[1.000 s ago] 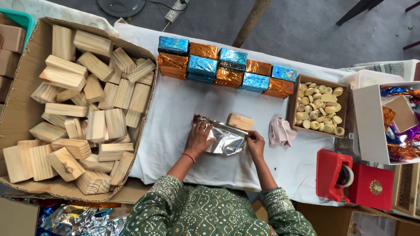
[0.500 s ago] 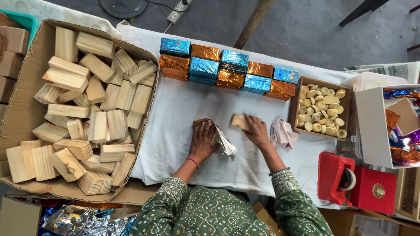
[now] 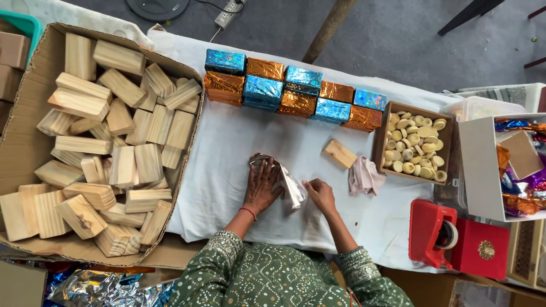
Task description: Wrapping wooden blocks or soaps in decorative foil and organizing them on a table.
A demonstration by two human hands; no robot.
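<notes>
A: Where is the silver foil sheet [image 3: 281,181] now?

B: On the white-covered counter [image 3: 227,148], near the middle, under the left hand [image 3: 263,185], which lies flat on it with fingers spread. A second ago the foil lay opened wide; now it is bunched around something, its long axis running from far left to near right.

A: And the right hand [image 3: 320,194]?

B: It pinches the foil's near right end, fingers curled. Half a second ago it was up by the bare wooden block [image 3: 340,153]; the block now lies alone, just to the far right of the foil.

A: Around that?

B: A pink cloth [image 3: 364,176] beside the block, a row of blue and orange wrapped blocks [image 3: 284,91] farther off, a cardboard box of wooden blocks [image 3: 102,148] at left, a red tape dispenser [image 3: 435,233] at near right.
</notes>
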